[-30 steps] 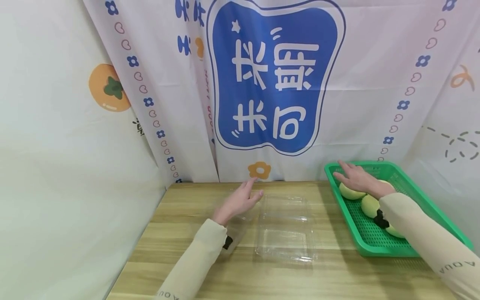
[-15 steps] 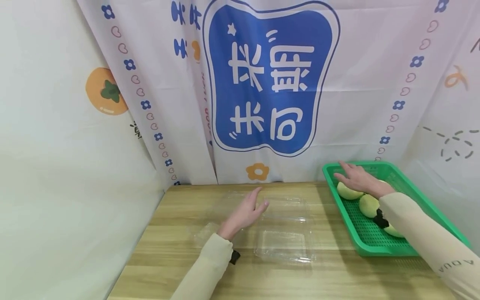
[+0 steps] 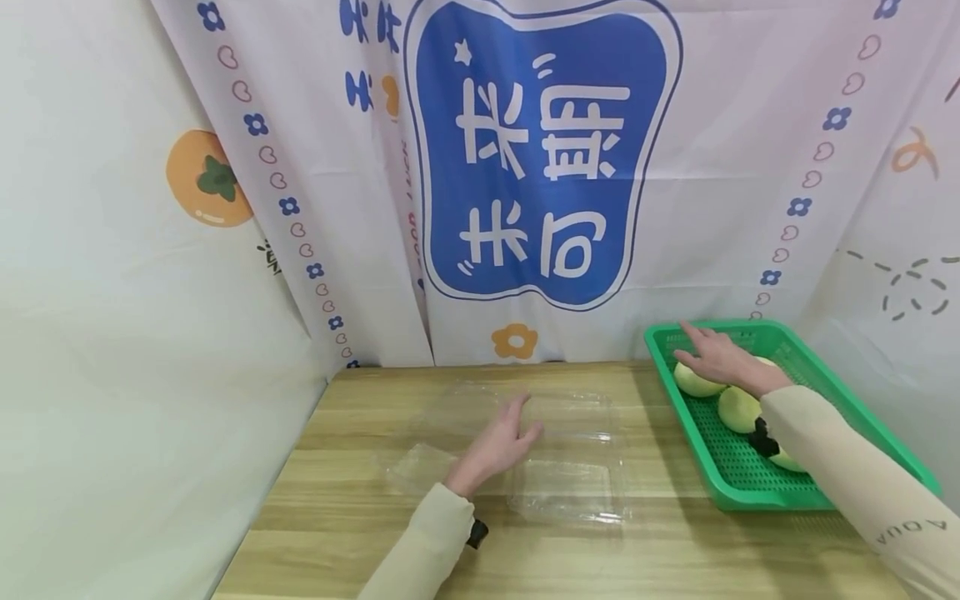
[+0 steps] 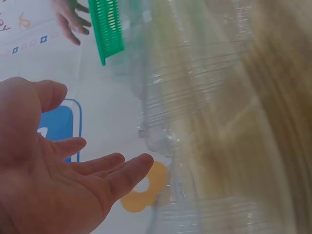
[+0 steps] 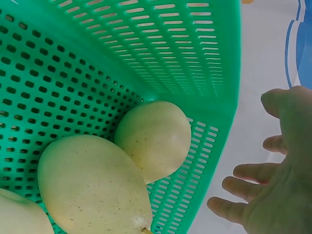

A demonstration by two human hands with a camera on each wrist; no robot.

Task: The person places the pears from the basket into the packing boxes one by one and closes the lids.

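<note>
A clear plastic clamshell box [image 3: 566, 492] lies opened out on the wooden table, its left half [image 3: 423, 467] partly behind my left hand [image 3: 495, 450]. That hand hovers over the box with fingers extended and holds nothing; the left wrist view shows its palm and spread fingers beside the clear plastic [image 4: 190, 112]. My right hand [image 3: 718, 360] is above the back left part of a green basket [image 3: 712, 479], fingers stretched out and holding nothing. Several pale yellow-green pears [image 3: 738, 411] lie in the basket; the right wrist view shows a large pear [image 5: 92, 185] and a smaller one [image 5: 156, 139] near the basket wall.
A white printed cloth [image 3: 720, 208] hangs behind the table's back edge. White sheeting [image 3: 150, 375] closes off the left side, with more on the right. Bare wood [image 3: 330, 517] shows left of the box and in front of it.
My left hand has drawn back toward me and slightly right, uncovering more of the box's left half. The right hand stays almost in place over the basket.
</note>
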